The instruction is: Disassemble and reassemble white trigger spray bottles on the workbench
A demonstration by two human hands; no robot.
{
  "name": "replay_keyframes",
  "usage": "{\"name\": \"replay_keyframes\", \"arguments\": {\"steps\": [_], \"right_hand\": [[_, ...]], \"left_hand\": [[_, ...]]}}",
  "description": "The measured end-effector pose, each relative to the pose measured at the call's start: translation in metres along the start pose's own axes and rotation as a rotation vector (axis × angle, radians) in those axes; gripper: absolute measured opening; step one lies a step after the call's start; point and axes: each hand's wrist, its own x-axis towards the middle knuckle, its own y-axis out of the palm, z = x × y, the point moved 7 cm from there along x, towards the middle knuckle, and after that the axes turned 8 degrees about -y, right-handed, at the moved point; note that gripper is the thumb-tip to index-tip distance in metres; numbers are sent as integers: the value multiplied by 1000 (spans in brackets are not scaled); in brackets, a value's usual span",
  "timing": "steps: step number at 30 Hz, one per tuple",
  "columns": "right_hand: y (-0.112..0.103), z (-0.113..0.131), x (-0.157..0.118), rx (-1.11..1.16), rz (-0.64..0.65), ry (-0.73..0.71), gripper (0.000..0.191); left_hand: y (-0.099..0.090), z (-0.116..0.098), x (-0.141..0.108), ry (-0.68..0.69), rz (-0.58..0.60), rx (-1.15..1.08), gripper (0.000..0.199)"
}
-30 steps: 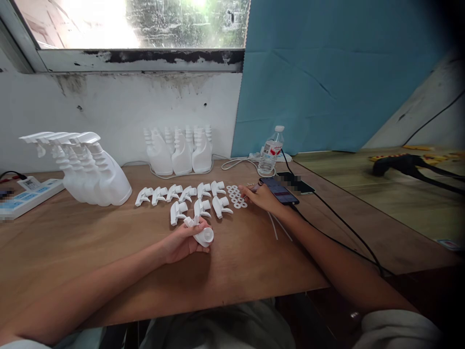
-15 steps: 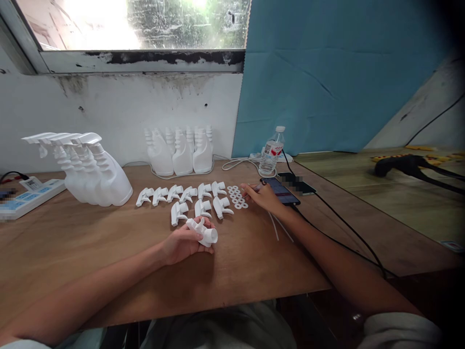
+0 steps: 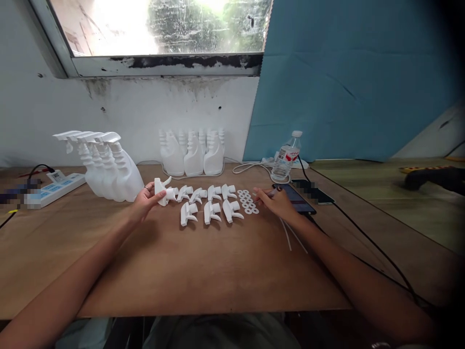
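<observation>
1. Spray head (image 3: 167,194) sits in your left hand (image 3: 147,198), beside other trigger heads (image 3: 198,195).
2. Your right hand (image 3: 276,201) grips a slim tool (image 3: 271,192) by white rings (image 3: 248,201).
3. White bottles (image 3: 193,159) behind: opaque, contents hidden.
4. Clear bottle (image 3: 286,157): capped, fill unclear.

The left hand (image 3: 147,198) is covering part of a white spray head (image 3: 169,195), which is partly hiding another beyond it. The right hand (image 3: 275,201) is concealing part of a slim tool (image 3: 273,191), whose tip is showing too small to tell if it is touching the white rings (image 3: 248,201). That hand is also covering the left side of a phone (image 3: 300,201). At far centre, front bottles (image 3: 193,157) are hiding those behind. Pixelation is masking part of a dark device (image 3: 326,197) and the near end of a power strip (image 3: 61,189). At right, a black-and-yellow object (image 3: 439,178) is blurring and running out of view.
</observation>
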Motion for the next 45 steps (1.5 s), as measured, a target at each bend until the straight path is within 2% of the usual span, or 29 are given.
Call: {"name": "replay_keyframes", "arguments": {"steps": [3, 5, 7, 11, 14, 18, 26, 33, 45], "right_hand": [[0, 0, -1, -24, -12, -9, 53], [-2, 1, -2, -37, -28, -13, 52], [-4, 3, -2, -48, -42, -18, 52], [-6, 6, -3, -68, -55, -29, 51], [-5, 7, -3, -80, -51, -39, 51], [-4, 7, -3, -94, -37, -53, 50], [-3, 9, -2, -111, -21, -73, 51], [-4, 12, -3, -117, -13, -79, 54], [-4, 11, -3, -134, -17, -83, 54]], "left_hand": [[-13, 3, 4, -47, -24, 91, 52], [-12, 2, 1, -65, 11, 222, 53], [-8, -3, -4, -24, 71, 430, 49], [7, -12, -13, 258, 243, 863, 27], [16, -11, -18, 460, 372, 1033, 14], [17, -5, -20, 528, 402, 1188, 14], [16, 1, -24, 487, 455, 1335, 34], [20, -1, -30, 431, 506, 1358, 34], [31, -5, -39, 493, 516, 1342, 34]]}}
